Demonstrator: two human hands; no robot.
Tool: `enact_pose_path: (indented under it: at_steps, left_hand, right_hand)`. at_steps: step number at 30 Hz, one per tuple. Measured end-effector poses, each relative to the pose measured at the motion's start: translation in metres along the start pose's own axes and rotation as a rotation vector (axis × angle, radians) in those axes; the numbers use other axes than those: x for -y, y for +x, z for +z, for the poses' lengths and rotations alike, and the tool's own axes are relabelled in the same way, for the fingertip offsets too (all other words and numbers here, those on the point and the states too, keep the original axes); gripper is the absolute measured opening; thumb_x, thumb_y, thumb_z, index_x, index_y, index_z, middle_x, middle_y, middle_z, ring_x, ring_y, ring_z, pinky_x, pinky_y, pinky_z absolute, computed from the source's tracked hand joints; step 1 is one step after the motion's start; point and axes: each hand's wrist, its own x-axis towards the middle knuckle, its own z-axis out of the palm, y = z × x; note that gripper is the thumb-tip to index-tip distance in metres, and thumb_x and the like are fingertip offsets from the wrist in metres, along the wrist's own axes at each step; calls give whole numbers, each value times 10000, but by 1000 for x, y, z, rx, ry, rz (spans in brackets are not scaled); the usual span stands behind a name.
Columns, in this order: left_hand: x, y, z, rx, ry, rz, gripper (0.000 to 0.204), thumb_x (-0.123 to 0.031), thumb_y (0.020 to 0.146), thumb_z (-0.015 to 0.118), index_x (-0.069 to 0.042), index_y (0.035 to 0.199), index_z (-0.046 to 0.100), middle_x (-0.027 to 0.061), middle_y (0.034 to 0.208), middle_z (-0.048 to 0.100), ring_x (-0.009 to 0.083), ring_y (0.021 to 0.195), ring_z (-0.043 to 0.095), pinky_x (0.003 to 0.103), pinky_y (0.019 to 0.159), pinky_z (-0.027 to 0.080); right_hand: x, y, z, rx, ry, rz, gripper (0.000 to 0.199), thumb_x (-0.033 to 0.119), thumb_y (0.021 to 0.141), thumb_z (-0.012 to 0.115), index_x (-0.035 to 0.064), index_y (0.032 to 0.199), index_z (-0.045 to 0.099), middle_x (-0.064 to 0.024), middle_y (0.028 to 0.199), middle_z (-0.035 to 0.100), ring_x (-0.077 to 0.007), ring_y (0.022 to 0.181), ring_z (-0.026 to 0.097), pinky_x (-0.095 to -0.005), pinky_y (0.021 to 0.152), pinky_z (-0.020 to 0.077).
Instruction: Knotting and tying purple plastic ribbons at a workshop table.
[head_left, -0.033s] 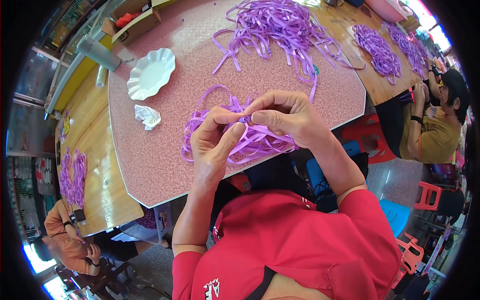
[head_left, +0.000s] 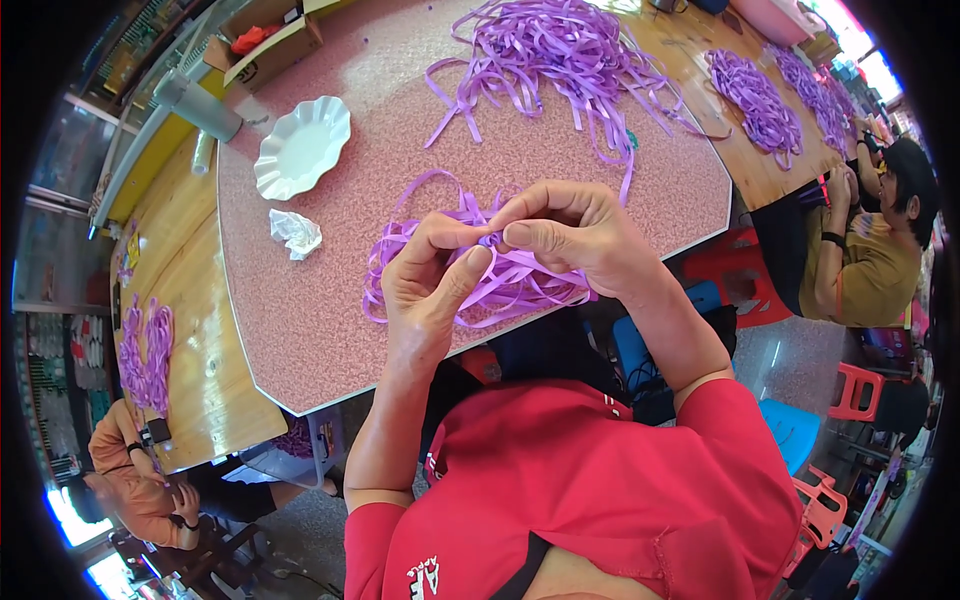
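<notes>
Between my two hands a small curled loop of purple ribbon (head_left: 489, 240) is pinched over the near part of the table. My left hand (head_left: 425, 275) grips it between thumb and forefinger from the left. From the right, my right hand (head_left: 575, 235) pinches the same bit with thumb and forefinger, fingertips almost meeting the left ones. Just beneath both hands lies a loose heap of purple ribbons (head_left: 520, 290), partly hidden by them. The fingertips cover much of the loop, so its exact form is hard to make out.
A larger purple ribbon pile (head_left: 560, 60) lies at the far side of the pink speckled table (head_left: 330, 340). A white scalloped plate (head_left: 303, 148), crumpled tissue (head_left: 296, 234) and grey tumbler (head_left: 197, 106) stand left. Two people sit at either side, near a red stool (head_left: 855, 390).
</notes>
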Motion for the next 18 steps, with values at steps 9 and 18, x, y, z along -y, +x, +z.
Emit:
enact_pose_path:
  at_steps: [9,18]
  left_hand:
    - [1,1,0,30,-16,-2,101,1,928,687,-6,1028,677,-2,952,554,69,880,515,210,788,398]
    - [-9,-4,5,-34,252,40,100,10,914,711,14,1001,664,7,923,557,59,818,543,200,717,442]
  right_hand:
    - [-4,-5,9,-59,133,59,155,99,945,700,7,1069,716,32,716,598,-12,556,446,-183,487,307]
    - [-5,-9,11,-118,-535,-451,118,-32,915,688,-26,1028,720,-53,947,682,-79,842,620,-226,674,479]
